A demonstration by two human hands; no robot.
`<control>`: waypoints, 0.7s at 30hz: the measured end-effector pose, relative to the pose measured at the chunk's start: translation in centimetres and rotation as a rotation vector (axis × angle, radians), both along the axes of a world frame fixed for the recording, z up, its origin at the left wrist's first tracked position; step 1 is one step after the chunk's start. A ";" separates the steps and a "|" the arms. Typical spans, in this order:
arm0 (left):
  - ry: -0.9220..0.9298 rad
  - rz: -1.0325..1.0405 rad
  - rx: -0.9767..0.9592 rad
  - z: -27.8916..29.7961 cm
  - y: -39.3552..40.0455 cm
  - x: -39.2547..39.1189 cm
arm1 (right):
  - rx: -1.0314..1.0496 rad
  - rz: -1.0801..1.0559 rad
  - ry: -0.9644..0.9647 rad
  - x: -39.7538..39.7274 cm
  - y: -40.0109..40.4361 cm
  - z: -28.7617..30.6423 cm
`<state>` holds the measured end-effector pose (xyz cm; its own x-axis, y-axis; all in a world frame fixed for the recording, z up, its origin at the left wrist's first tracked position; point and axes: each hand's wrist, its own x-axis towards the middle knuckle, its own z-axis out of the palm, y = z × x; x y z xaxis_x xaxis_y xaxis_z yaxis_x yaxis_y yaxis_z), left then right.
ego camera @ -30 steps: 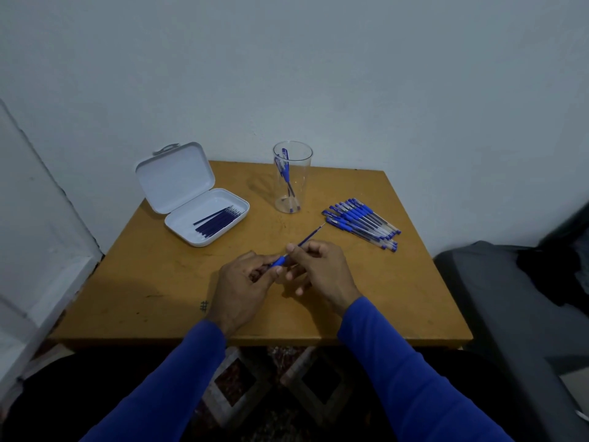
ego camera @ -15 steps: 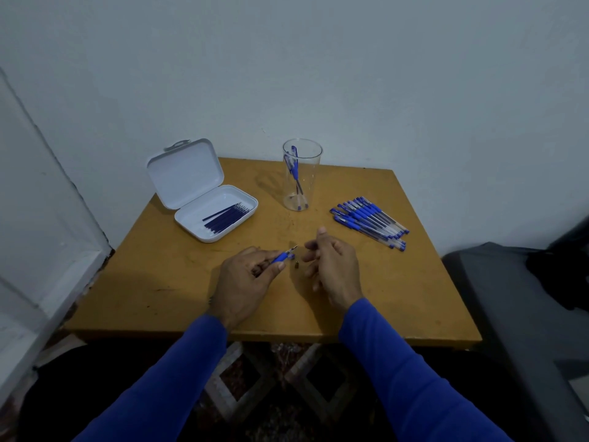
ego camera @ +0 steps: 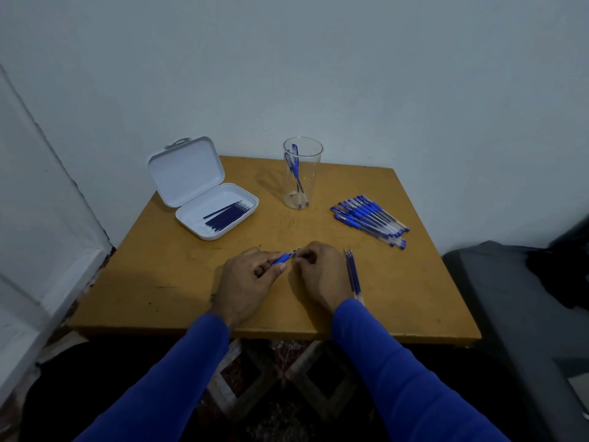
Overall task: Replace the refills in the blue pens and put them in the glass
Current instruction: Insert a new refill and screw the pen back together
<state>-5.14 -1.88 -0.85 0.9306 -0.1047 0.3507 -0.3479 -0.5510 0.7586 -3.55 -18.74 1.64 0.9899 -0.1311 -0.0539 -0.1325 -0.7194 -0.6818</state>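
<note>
My left hand (ego camera: 247, 280) grips a blue pen (ego camera: 284, 258) low over the table's near middle, its metal tip pointing up and right. My right hand (ego camera: 323, 275) sits just right of it, its curled fingers pinching at the pen's front end. A few loose refills (ego camera: 352, 275) lie on the table against my right hand's outer side. The clear glass (ego camera: 302, 186) stands at the back centre with blue pens (ego camera: 294, 164) inside. A pile of blue pens (ego camera: 369, 220) lies at the right rear. The open white case (ego camera: 188, 173) at the left rear holds several dark refills (ego camera: 228, 215).
The yellow wooden table (ego camera: 414, 298) stands against a pale wall. A dark grey seat (ego camera: 516, 298) is close on the right. A white panel (ego camera: 41, 218) runs along the left side.
A long refill stuck out of the pen a second ago; now only the short tip shows. My right hand let go, drew back, then returned to the pen's front end.
</note>
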 end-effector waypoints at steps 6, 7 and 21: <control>-0.010 -0.008 0.013 -0.2 -0.1 0.2 | 0.658 -0.143 -0.069 -0.9 -1.1 -0.2; -0.005 -0.012 0.016 -0.2 -0.1 0.2 | 0.678 -0.128 -0.078 -0.9 -1.2 -0.1; 0.041 -0.011 0.084 -0.4 -0.1 0.3 | 0.735 -0.038 -0.041 -1.4 -1.9 -0.2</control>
<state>-4.86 -1.96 -1.21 0.9425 -0.1428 0.3021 -0.3242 -0.6098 0.7232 -5.00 -20.66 1.47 0.9886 -0.1094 -0.1038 -0.1118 -0.0701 -0.9913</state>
